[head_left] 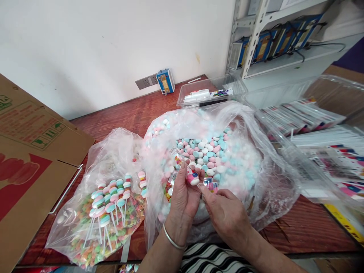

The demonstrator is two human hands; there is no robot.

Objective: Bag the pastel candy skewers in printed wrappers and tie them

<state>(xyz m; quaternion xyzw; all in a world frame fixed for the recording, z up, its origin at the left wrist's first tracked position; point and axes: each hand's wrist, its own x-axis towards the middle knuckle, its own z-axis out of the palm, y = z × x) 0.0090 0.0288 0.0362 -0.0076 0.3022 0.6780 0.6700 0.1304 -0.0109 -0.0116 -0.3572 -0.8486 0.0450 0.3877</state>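
Observation:
My left hand (186,195), a bangle on its wrist, is closed around a small printed clear packet (192,176) with pink and white candy in it. Close against the packet's lower end is my right hand (227,214), its thumb and fingertips pinched on what looks like a thin white stick. Both hands are over a large clear bag (244,163) of pink, blue and white candies (210,154). More printed packets (210,184) lie in that bag, partly hidden by my hands. To the left, candy lollipops (113,197) on white sticks rest on a bag of coloured gummies (82,242).
A cardboard box (42,151) stands at the left. Behind the big bag is a clear tray (213,91) with white items; at the right, a clear bin (284,148) holds printed packets and white sticks. A blue device (165,81) is by the wall socket. Metal shelving (253,41) stands behind.

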